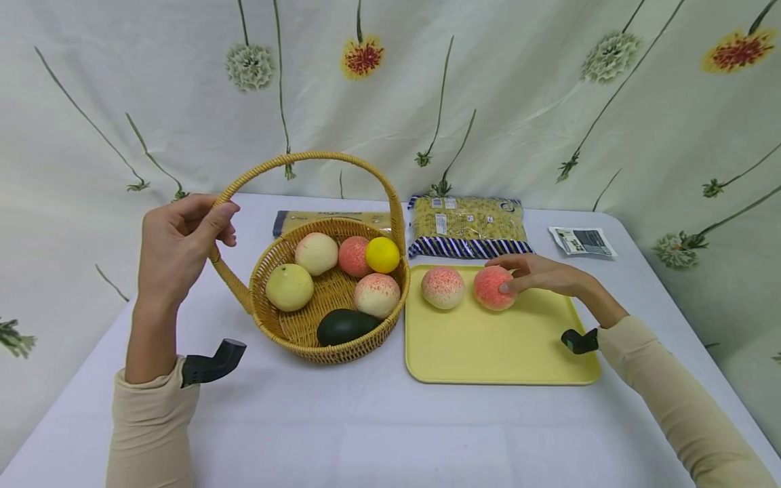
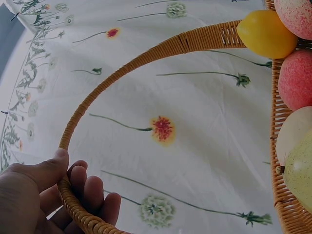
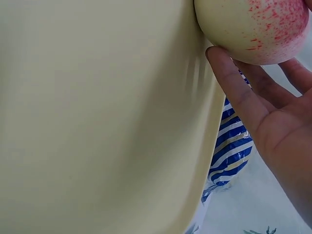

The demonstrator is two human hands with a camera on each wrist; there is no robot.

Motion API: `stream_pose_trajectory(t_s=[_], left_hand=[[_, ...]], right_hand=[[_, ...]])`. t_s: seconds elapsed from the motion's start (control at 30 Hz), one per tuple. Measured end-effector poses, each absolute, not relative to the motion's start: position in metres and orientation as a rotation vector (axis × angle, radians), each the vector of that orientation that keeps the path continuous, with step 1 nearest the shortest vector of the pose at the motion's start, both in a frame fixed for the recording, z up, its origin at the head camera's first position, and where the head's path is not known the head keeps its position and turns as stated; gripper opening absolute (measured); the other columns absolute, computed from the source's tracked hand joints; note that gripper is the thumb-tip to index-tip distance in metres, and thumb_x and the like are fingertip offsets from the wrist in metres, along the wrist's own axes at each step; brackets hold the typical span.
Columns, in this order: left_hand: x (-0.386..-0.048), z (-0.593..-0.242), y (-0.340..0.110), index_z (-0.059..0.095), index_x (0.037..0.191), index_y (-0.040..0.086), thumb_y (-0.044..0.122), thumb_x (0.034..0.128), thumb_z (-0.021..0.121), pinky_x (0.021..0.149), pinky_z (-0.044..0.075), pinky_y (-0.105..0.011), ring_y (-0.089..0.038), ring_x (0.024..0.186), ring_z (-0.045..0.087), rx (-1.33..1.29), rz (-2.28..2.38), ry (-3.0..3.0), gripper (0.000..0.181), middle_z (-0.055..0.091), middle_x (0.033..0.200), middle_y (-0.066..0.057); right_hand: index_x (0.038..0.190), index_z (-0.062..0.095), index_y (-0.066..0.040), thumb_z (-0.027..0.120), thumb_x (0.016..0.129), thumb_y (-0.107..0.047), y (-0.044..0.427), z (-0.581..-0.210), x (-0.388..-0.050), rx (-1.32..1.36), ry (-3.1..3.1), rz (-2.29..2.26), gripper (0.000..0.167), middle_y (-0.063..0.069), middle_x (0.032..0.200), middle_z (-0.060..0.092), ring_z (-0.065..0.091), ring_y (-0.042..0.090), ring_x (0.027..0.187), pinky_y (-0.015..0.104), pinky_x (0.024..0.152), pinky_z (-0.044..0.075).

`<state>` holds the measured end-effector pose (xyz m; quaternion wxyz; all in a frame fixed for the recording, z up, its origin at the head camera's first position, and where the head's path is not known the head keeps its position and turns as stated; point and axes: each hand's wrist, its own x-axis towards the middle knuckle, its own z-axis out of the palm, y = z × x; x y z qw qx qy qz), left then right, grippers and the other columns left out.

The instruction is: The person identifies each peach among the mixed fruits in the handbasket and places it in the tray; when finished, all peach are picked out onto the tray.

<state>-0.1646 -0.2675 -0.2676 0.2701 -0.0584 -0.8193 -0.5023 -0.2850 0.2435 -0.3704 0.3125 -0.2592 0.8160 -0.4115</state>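
Through my remote feed I have the fingers of the right hand clamped on a round pinkish-red peach, thumb at its near right, fingertips at its far side; it sits toward the far edge of a rectangular yellow tray, just beside a round speckled pink-and-cream peach, while the left hand grips the arched handle of a tan wicker basket
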Motion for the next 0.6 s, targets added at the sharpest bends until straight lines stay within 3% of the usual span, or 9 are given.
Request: stream_pose_trajectory(t_s=[0.4, 0.6], left_hand=[[-0.1637, -0.2669, -0.2668, 0.069, 0.101, 0.002, 0.016, 0.0905, 0.067, 0.050, 0.046, -0.017, -0.010, 0.058, 0.058, -0.156, -1.367, -2.205, 0.018, 0.061, 0.067, 0.001], [-0.1636, -0.2669, -0.2668, 0.069, 0.101, 0.002, 0.015, 0.0903, 0.067, 0.050, 0.045, -0.017, -0.010, 0.058, 0.058, -0.164, -1.374, -2.198, 0.017, 0.061, 0.067, 0.001]], right_hand=[[0.140, 0.042, -0.011, 0.062, 0.089, -0.023, 0.2427, -0.3714, -0.2842, -0.664, 2.122, -1.125, 0.056, 0.010, 0.134, 0.051, 0.050, 0.028, 0.118, 0.040, 0.095, 0.044], [0.143, 0.038, -0.010, 0.062, 0.089, -0.026, 0.2430, -0.3713, -0.2843, -0.672, 2.145, -1.093, 0.061, 0.012, 0.139, 0.047, 0.047, 0.029, 0.123, 0.042, 0.096, 0.043]])
